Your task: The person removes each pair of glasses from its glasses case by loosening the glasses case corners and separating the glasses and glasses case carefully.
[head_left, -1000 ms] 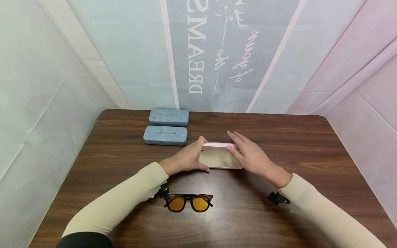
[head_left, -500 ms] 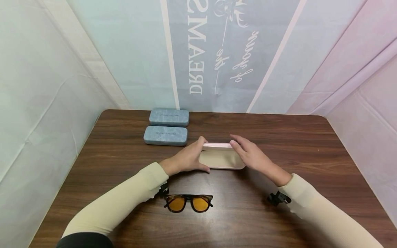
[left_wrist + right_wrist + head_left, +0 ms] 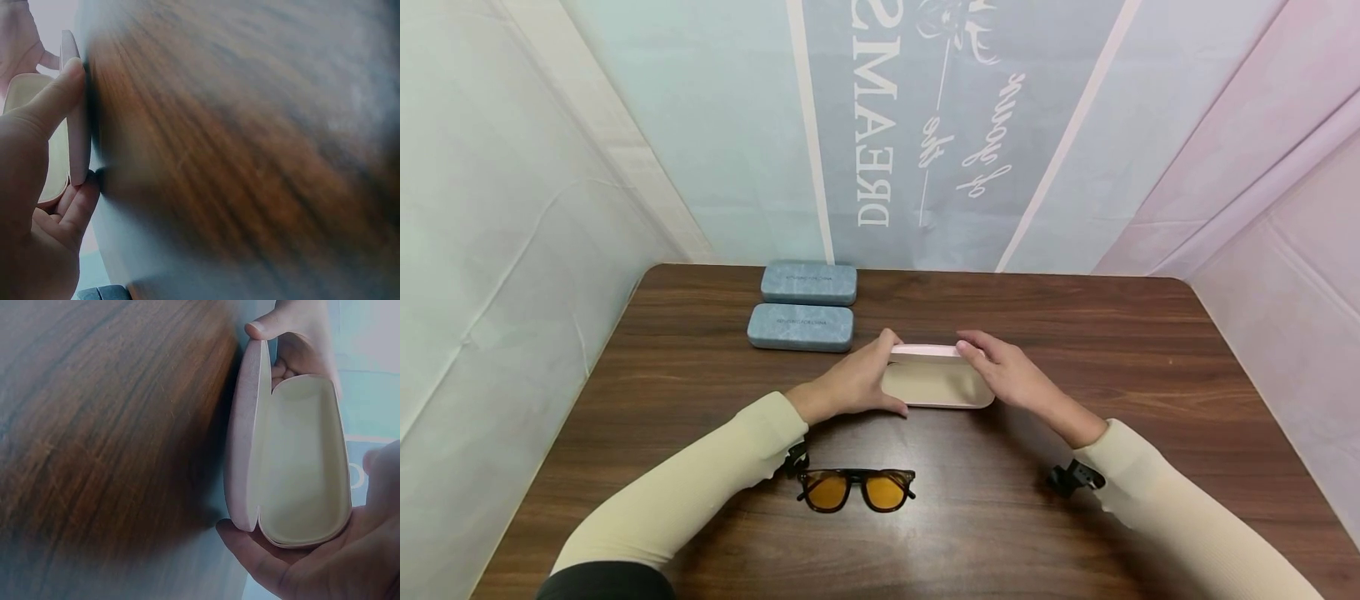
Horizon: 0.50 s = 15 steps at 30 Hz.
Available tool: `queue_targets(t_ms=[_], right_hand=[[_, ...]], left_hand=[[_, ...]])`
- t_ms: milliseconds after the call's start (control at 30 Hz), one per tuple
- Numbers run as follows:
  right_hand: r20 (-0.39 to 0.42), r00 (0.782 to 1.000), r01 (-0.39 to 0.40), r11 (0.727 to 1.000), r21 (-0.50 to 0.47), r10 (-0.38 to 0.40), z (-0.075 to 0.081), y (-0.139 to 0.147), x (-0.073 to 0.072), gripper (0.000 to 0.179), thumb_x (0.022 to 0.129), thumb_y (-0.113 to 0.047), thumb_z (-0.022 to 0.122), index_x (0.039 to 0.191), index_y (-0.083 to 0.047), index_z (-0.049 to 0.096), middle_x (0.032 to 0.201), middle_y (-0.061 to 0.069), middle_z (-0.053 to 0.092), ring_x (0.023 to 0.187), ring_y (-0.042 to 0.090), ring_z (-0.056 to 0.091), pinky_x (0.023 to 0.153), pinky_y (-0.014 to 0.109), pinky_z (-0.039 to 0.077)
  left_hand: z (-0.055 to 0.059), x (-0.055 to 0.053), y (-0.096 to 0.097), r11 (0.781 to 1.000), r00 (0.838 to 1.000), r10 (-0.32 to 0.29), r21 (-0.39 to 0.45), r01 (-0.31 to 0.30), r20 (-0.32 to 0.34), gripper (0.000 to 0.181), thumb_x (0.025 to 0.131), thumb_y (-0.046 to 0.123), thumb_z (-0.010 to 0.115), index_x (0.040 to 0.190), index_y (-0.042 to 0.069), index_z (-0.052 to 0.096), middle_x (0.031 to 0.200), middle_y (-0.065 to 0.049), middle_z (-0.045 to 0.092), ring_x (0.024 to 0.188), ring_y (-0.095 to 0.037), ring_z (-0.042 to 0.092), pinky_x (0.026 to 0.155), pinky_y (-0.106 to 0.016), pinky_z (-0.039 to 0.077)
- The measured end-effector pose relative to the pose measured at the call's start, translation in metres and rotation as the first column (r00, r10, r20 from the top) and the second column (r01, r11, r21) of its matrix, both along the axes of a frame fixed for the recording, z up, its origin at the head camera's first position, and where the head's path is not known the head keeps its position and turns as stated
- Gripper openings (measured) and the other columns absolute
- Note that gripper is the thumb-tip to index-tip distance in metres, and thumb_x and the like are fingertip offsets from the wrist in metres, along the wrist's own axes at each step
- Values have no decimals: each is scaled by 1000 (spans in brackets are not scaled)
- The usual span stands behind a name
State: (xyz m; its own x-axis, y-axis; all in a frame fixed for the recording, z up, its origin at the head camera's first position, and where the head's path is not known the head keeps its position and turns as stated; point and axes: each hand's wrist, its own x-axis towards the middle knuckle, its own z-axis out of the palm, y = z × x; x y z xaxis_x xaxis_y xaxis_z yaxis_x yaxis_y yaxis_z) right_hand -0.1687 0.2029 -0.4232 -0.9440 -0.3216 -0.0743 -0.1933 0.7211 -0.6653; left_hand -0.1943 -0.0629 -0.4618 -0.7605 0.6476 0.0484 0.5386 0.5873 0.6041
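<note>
- Gripping left end of a pale-pink, rounded oblong glasses case with cream lining (image 3: 936,383): left hand (image 3: 852,383); thumb on near edge, fingers round to far side.
- Right hand (image 3: 1021,385) grasps the case's right end; thumb at far rim, fingers wrapped beneath/behind in right wrist view.
- Case sits mid-scene between both hands, halves hinged apart, cream interior visible; whether its underside touches the table, cannot tell.
- Black-framed sunglasses with amber lenses (image 3: 883,492) lie on the near side, nearer than the case and slightly left, well apart from both hands.
- Two blue marbled oblong cases, closed, small dark print on top, far left of the pink case: farther one (image 3: 808,284) near the far table edge, nearer one (image 3: 800,327) just in front of it.
- Dark-brown wood-grain table (image 3: 1112,333) under everything.
- Cream long sleeves (image 3: 688,487) on both arms, black device (image 3: 1077,478) at each wrist.
- Pale blue-grey printed backdrop (image 3: 955,192) with flipped white lettering beyond far edge.
</note>
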Motion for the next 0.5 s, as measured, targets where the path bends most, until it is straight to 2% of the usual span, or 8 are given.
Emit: queue_targets(t_ms=[300, 500], right_hand=[[22, 999, -28, 999, 30, 28, -5, 3, -7, 53, 108, -44, 47, 143, -5, 58, 140, 21, 59, 127, 40, 56, 102, 59, 43], [84, 996, -27, 999, -29, 29, -5, 6, -14, 49, 107, -43, 50, 139, -9, 63, 139, 19, 60, 131, 38, 52, 105, 59, 40]], left_hand=[[0, 0, 0, 1000, 1000, -8, 0, 8, 8, 88, 71, 39, 94, 130, 7, 37, 130, -11, 57, 108, -19, 60, 93, -35, 50], [0, 0, 0, 1000, 1000, -13, 4, 13, 3, 86, 72, 39, 94, 129, 7, 37, 130, -11, 58, 108, -19, 60, 93, -35, 50]])
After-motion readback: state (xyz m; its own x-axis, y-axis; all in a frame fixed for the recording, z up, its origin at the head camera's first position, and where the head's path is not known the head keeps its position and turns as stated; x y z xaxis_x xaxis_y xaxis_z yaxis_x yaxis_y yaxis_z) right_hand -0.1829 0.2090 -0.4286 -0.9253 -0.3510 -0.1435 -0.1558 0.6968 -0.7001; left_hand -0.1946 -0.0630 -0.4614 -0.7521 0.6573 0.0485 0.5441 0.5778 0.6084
